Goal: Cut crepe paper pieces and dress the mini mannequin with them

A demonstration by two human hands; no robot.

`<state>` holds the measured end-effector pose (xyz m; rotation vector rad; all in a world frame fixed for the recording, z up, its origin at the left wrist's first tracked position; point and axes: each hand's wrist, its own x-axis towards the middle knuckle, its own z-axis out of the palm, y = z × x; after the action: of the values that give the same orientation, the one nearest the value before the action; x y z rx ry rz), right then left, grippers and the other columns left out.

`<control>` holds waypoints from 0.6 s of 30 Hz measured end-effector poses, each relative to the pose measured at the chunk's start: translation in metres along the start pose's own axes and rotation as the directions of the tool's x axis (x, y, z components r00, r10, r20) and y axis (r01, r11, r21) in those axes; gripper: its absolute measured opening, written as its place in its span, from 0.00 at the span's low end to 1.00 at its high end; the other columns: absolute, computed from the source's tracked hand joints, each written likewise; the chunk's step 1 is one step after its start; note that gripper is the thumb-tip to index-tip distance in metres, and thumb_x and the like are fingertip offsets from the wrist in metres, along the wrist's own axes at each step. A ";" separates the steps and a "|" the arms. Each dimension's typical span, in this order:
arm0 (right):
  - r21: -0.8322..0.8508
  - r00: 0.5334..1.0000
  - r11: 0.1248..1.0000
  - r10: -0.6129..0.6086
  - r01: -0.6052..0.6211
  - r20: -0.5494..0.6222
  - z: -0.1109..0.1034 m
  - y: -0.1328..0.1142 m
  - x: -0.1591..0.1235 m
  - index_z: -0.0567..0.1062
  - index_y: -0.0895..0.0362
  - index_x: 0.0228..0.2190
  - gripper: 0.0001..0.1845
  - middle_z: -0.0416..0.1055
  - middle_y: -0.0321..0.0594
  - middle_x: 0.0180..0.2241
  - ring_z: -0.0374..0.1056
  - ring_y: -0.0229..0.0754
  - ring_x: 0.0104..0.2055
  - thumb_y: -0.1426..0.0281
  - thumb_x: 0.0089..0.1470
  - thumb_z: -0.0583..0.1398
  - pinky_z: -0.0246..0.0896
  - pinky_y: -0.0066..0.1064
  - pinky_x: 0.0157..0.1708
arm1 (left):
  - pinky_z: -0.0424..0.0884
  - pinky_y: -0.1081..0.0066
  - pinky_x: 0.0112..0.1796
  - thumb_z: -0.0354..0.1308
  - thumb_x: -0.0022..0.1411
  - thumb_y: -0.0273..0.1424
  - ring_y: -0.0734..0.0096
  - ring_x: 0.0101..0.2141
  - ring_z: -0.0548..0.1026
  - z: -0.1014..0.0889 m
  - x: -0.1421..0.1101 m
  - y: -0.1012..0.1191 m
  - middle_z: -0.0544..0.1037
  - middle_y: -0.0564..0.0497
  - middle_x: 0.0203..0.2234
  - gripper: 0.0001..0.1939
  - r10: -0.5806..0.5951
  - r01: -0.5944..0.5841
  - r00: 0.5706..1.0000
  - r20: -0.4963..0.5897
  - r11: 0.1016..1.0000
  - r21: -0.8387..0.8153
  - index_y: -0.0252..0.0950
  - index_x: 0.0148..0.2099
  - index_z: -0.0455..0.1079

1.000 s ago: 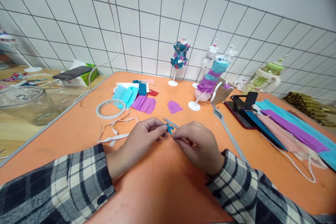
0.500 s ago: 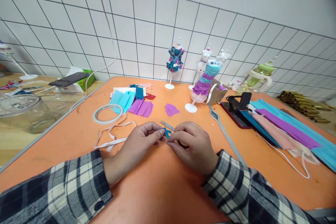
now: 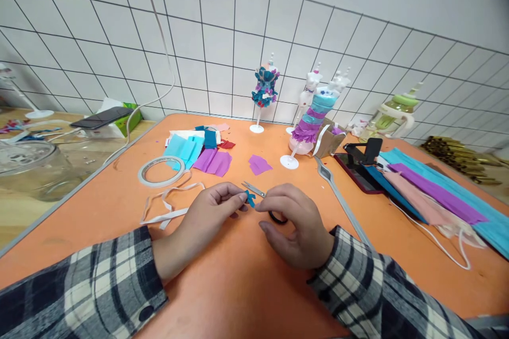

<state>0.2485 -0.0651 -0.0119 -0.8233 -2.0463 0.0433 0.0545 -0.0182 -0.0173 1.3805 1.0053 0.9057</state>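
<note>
A small cut piece of teal crepe paper [image 3: 250, 199] is pinched between the thumb and fingers of my left hand [image 3: 217, 209]. Close to its right side is my right hand [image 3: 296, 220], its thumb and index finger apart and its index fingertip near the paper's edge. Scissors [image 3: 253, 189] lie on the orange table just beyond, blades pointing left; a black handle loop shows under my right hand, which hides the rest. A purple crepe paper piece [image 3: 260, 164] lies flat farther back.
Crepe paper scraps [image 3: 185, 151], a tape roll [image 3: 161, 171] and white ribbon [image 3: 170, 217] lie at left. Small decorated dress forms [image 3: 265, 87] stand at the back. On the right are a phone [image 3: 358, 175], colored paper strips [image 3: 437, 190] and a bottle [image 3: 392, 116].
My right thumb and index finger have parted and come off the teal paper. My left hand keeps its pinch on it, shifted very slightly left.
</note>
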 end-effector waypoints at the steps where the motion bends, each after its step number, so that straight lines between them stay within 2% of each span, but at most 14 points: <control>1: -0.045 1.000 0.999 0.029 -0.029 0.012 0.000 0.001 0.000 0.72 0.55 0.44 0.14 0.73 0.43 0.39 0.70 0.45 0.41 0.72 0.54 0.61 0.66 0.35 0.40 | 0.67 0.71 0.32 0.64 0.57 0.36 0.71 0.28 0.73 0.000 0.000 -0.001 0.77 0.54 0.24 0.08 -0.009 0.009 1.000 0.007 1.000 -0.026 0.37 0.30 0.75; 4: -0.197 0.995 0.978 0.083 -0.069 0.063 0.002 0.005 0.001 0.74 0.55 0.42 0.13 0.73 0.43 0.39 0.69 0.46 0.41 0.68 0.54 0.64 0.65 0.36 0.39 | 0.68 0.71 0.33 0.64 0.57 0.37 0.69 0.31 0.74 0.000 -0.001 -0.005 0.78 0.53 0.27 0.08 -0.037 0.039 0.999 0.024 0.994 -0.105 0.37 0.32 0.75; 7: -0.269 0.996 0.961 0.079 -0.064 0.044 0.005 0.007 0.002 0.75 0.54 0.35 0.04 0.74 0.40 0.35 0.68 0.43 0.37 0.68 0.57 0.63 0.62 0.33 0.36 | 0.68 0.71 0.32 0.65 0.57 0.37 0.69 0.30 0.74 0.000 -0.001 -0.008 0.78 0.53 0.26 0.08 -0.044 0.047 0.999 0.028 0.991 -0.123 0.37 0.32 0.74; 8: -0.273 0.997 0.960 0.073 -0.060 0.037 0.006 0.007 0.002 0.75 0.54 0.33 0.01 0.74 0.39 0.34 0.68 0.42 0.36 0.70 0.58 0.62 0.61 0.33 0.35 | 0.68 0.71 0.32 0.64 0.57 0.37 0.69 0.30 0.73 0.000 -0.001 -0.008 0.78 0.53 0.26 0.09 -0.039 0.043 0.999 0.032 0.992 -0.115 0.37 0.32 0.74; 10: -0.254 0.997 0.966 0.068 -0.057 0.035 0.008 0.007 0.002 0.76 0.54 0.31 0.04 0.75 0.38 0.33 0.68 0.40 0.35 0.72 0.58 0.61 0.61 0.31 0.35 | 0.68 0.71 0.33 0.64 0.58 0.36 0.69 0.29 0.73 0.001 -0.002 -0.006 0.78 0.53 0.26 0.08 -0.025 0.028 0.999 0.037 0.997 -0.075 0.36 0.31 0.74; 18: -0.154 0.996 0.986 0.072 -0.063 0.053 0.008 0.006 -0.003 0.75 0.52 0.33 0.07 0.77 0.36 0.35 0.71 0.38 0.36 0.75 0.60 0.58 0.64 0.30 0.37 | 0.67 0.71 0.30 0.63 0.55 0.35 0.70 0.25 0.71 0.002 -0.001 0.004 0.76 0.54 0.22 0.07 0.014 -0.012 1.000 -0.021 0.995 0.102 0.38 0.28 0.74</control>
<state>0.2470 -0.0598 -0.0208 -0.9968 -2.0953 -0.0524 0.0566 -0.0204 -0.0135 1.4669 1.0726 0.8907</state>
